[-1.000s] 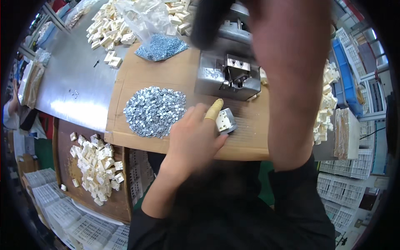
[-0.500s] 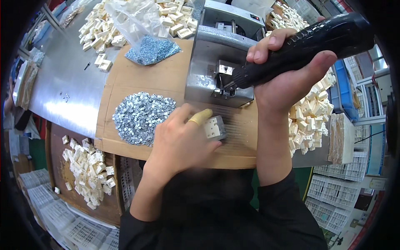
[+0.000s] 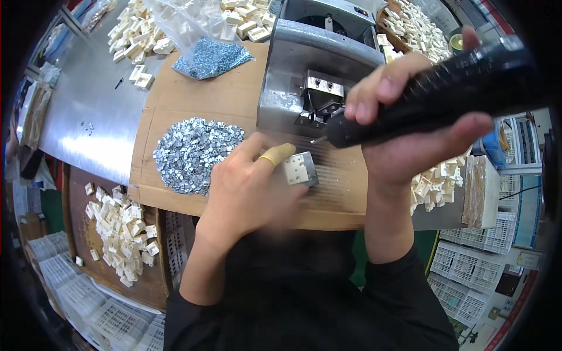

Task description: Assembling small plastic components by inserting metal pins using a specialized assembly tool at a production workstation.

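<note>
My right hand (image 3: 401, 155) is wrapped round a black electric screwdriver (image 3: 451, 88), held tilted with its bit (image 3: 318, 140) down to the left, in front of a metal screw feeder (image 3: 281, 88). The bit's tip hangs above and apart from a cream plastic block (image 3: 297, 168) with small holes. That block sits against a grey block (image 3: 313, 171) on the cardboard. My left hand (image 3: 237, 187), wearing a yellow finger cot (image 3: 276, 154), closes thumb and index finger round the cream block; its lower fingers are blurred.
Small metal pieces (image 3: 196, 155) lie heaped left of my left hand on the cardboard (image 3: 205, 102). Behind them is a bag of bluish screws (image 3: 213, 58). Cream blocks are piled at the back left (image 3: 140, 32), right (image 3: 436, 187) and in a lower-left wooden tray (image 3: 70, 234).
The screwdriver has drawn back from the feeder's front, toward me, uncovering its metal outlet. My left hand stays at the cream block, with slight motion; the view has shifted a little.
</note>
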Action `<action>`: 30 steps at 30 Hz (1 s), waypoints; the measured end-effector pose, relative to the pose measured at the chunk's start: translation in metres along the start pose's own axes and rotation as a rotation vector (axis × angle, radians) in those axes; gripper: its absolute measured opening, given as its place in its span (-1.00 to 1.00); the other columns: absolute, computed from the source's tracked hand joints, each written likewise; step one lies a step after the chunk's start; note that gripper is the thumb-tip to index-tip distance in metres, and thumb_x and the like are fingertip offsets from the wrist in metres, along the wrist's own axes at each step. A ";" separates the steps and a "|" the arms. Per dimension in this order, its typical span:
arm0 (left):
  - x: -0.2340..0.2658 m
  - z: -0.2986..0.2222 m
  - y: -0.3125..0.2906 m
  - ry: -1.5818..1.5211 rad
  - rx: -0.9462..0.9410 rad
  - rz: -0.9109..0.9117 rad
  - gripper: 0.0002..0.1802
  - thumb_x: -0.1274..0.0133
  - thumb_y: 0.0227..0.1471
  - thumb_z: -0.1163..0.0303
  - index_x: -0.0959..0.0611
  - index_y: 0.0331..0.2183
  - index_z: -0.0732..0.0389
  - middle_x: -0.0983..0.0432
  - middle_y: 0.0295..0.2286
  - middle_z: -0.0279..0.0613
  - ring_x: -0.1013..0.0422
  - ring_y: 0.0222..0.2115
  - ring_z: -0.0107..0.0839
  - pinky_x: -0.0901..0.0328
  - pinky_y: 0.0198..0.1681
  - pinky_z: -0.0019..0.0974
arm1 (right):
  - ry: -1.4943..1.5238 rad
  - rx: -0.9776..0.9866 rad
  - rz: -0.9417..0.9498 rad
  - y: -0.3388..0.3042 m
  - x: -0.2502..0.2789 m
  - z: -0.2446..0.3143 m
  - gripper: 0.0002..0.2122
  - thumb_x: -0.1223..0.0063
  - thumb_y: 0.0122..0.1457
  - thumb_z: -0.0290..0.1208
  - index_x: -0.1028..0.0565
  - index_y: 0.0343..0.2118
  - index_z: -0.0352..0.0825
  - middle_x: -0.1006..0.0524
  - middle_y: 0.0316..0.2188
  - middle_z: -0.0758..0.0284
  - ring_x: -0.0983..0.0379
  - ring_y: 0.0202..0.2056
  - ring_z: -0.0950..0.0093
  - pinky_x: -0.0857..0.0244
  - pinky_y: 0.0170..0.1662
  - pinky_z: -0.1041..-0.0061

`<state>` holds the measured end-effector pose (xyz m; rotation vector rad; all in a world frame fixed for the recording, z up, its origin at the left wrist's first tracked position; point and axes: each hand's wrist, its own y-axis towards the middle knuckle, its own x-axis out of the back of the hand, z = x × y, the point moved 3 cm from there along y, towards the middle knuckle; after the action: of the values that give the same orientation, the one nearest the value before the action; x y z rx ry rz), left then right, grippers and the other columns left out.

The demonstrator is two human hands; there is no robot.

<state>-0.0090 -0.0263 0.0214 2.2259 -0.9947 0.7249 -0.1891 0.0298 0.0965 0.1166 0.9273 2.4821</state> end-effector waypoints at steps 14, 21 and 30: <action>-0.011 0.003 0.004 0.039 -0.063 -0.013 -0.53 -0.44 -0.18 0.23 -0.72 -0.17 0.18 -0.51 -0.37 -0.18 -0.53 -0.43 -0.21 -0.43 -0.39 -0.23 | 0.400 0.177 -0.051 -0.027 0.004 0.007 -0.08 0.22 0.22 0.43 0.13 0.44 -0.14 -0.37 -0.51 0.27 -0.33 -0.67 0.43 -0.37 -0.62 0.36; -0.010 0.005 0.003 0.032 -0.085 -0.025 -0.52 -0.44 -0.19 0.25 -0.71 -0.17 0.19 -0.51 -0.36 -0.19 -0.52 -0.43 -0.23 -0.43 -0.40 -0.25 | 0.406 0.201 -0.071 -0.028 -0.002 -0.004 -0.09 0.25 0.22 0.45 0.12 0.43 -0.12 -0.38 -0.49 0.25 -0.34 -0.68 0.42 -0.37 -0.63 0.36; -0.010 0.006 0.002 0.021 -0.075 -0.021 -0.52 -0.44 -0.19 0.25 -0.71 -0.17 0.19 -0.50 -0.36 -0.19 -0.52 -0.44 -0.23 -0.43 -0.41 -0.26 | 0.425 0.164 -0.101 -0.034 -0.009 -0.014 -0.07 0.27 0.20 0.48 0.14 0.43 -0.13 -0.40 -0.51 0.23 -0.37 -0.68 0.40 -0.39 -0.62 0.35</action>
<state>-0.0145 -0.0270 0.0115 2.1569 -0.9709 0.6896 -0.1709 0.0398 0.0646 -0.4094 1.2735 2.3758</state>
